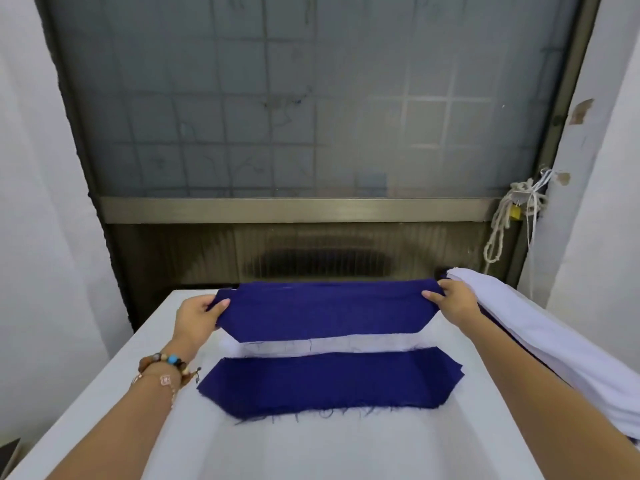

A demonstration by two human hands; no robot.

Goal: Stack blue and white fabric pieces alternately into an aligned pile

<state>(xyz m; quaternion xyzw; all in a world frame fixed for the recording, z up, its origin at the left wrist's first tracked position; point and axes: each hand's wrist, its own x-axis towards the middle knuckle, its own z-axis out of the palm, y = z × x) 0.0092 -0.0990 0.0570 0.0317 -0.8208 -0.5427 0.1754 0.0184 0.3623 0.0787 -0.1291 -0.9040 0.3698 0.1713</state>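
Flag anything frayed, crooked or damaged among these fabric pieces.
The near blue piece has loose threads fraying along its near edge. The held blue piece, gripped at its ends by the left hand and right hand, looks intact. Nothing else stands out.

Held-up blue piece [325, 310] above blue-white pile [329, 379]

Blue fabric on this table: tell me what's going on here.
A person holds a blue piece stretched between both hands at the far side of the white table. The left hand grips its left end and the right hand its right end. A white piece shows just in front of it, then a second blue piece lying flat. A heap of white fabric sits at the right.
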